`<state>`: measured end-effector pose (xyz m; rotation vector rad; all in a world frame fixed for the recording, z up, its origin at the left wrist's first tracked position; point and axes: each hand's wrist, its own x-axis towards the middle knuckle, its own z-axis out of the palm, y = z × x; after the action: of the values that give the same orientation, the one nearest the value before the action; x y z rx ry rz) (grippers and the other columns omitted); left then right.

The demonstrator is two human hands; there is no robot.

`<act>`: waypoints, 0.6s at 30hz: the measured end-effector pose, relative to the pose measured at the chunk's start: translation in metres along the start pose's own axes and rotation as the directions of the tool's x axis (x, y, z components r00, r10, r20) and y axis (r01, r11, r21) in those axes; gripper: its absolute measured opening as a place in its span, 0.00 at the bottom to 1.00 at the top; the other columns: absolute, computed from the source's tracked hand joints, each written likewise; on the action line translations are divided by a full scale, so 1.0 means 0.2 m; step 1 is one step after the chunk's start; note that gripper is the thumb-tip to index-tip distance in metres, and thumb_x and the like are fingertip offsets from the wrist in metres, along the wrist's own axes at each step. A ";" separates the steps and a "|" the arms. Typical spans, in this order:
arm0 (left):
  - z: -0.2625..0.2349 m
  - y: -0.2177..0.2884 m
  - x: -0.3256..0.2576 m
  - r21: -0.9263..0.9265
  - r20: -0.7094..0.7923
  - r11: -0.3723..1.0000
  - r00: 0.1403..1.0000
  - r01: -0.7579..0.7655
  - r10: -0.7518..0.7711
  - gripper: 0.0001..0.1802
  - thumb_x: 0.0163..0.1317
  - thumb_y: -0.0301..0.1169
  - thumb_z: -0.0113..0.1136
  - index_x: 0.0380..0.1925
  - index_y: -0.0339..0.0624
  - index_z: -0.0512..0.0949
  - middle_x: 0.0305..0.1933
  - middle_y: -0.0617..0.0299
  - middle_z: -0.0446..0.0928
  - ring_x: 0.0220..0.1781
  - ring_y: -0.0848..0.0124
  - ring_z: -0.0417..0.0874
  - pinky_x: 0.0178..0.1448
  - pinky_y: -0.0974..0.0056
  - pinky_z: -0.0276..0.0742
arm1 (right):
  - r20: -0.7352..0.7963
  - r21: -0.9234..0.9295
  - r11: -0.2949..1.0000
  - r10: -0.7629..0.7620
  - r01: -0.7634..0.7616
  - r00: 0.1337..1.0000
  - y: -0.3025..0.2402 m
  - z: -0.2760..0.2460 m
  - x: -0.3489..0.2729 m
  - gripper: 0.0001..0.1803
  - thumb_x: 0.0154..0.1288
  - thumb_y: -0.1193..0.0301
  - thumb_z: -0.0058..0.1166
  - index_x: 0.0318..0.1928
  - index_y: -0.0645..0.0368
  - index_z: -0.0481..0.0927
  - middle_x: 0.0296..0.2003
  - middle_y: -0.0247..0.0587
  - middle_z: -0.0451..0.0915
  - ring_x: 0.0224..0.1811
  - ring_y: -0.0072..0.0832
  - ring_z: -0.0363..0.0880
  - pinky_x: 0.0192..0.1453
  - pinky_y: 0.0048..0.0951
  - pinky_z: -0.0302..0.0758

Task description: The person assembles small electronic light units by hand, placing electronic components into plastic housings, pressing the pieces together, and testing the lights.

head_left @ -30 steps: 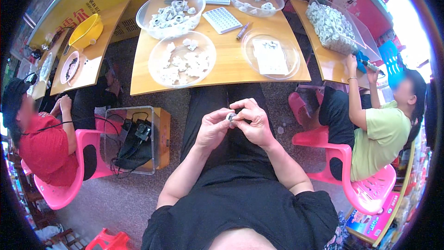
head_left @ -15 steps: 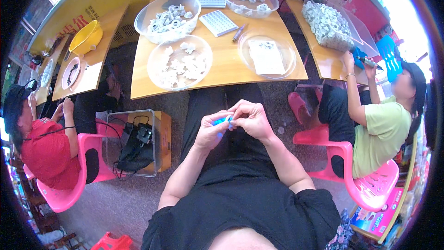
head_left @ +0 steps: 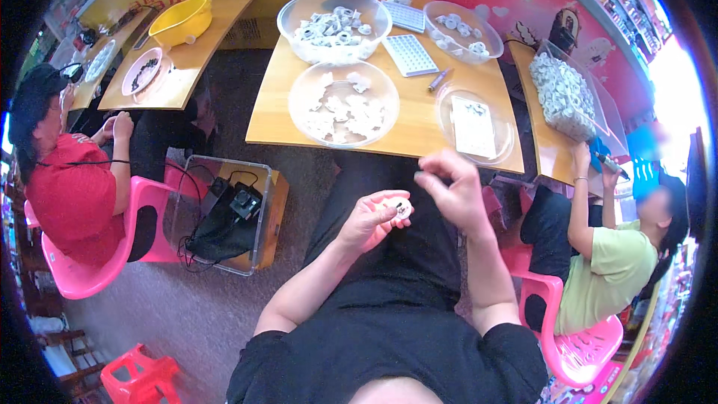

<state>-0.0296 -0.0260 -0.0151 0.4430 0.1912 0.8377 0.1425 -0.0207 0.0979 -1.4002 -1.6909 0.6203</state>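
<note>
My left hand (head_left: 369, 223) is closed around a small round white plastic piece (head_left: 401, 210) with dark marks on its face, held above my lap. My right hand (head_left: 453, 185) is raised apart from it, near the table's front edge and the clear round lid (head_left: 508, 151). Its fingers are bent and smeared by motion, so whether anything is between them does not show. On that lid lies a white rectangular card (head_left: 474, 138) with tiny dark bits on it.
On the table (head_left: 262, 116) stand a shallow dish (head_left: 296, 97) of white pieces, a clear bowl (head_left: 288, 11) of grey-white rings, a smaller bowl (head_left: 490, 26), a white tray (head_left: 410, 55) and a pen (head_left: 439, 79). A person in red (head_left: 78, 179) sits left; one in light green (head_left: 613, 269) sits right.
My hands have parted: the right moved up and right toward the table. A blue item between them no longer shows; the round white piece now shows in my left hand. The view has turned.
</note>
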 end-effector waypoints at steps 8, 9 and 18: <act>-0.02 -0.01 0.01 -0.049 0.043 0.999 0.999 -0.016 0.018 0.18 0.61 0.34 0.64 0.46 0.34 0.75 0.38 0.56 0.80 0.36 0.68 0.82 0.42 0.67 0.79 | 0.283 -0.321 0.845 -0.346 0.428 0.894 0.02 0.37 0.60 0.05 0.55 0.74 0.56 0.33 0.60 0.81 0.33 0.47 0.76 0.40 0.43 0.77 0.44 0.40 0.72; -0.01 -0.01 0.01 -0.048 0.044 0.999 0.999 -0.009 0.011 0.17 0.61 0.34 0.63 0.45 0.34 0.75 0.38 0.56 0.79 0.36 0.68 0.82 0.42 0.67 0.79 | 0.318 -0.388 0.794 -0.362 0.469 0.876 0.03 0.42 0.65 0.06 0.55 0.73 0.55 0.33 0.59 0.82 0.34 0.48 0.75 0.41 0.43 0.76 0.45 0.43 0.71; -0.05 0.01 0.01 0.024 0.033 0.999 0.999 0.040 -0.041 0.22 0.57 0.39 0.67 0.45 0.34 0.76 0.39 0.56 0.78 0.38 0.67 0.81 0.43 0.65 0.77 | 0.361 -0.552 0.741 -0.200 0.382 0.911 0.05 0.53 0.72 0.04 0.51 0.74 0.54 0.26 0.56 0.81 0.41 0.51 0.74 0.45 0.46 0.76 0.46 0.44 0.74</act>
<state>-0.0330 -0.0210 -0.0226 0.4734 0.1790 0.7888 0.0549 0.1342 0.0761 -1.4620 -2.4380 0.0656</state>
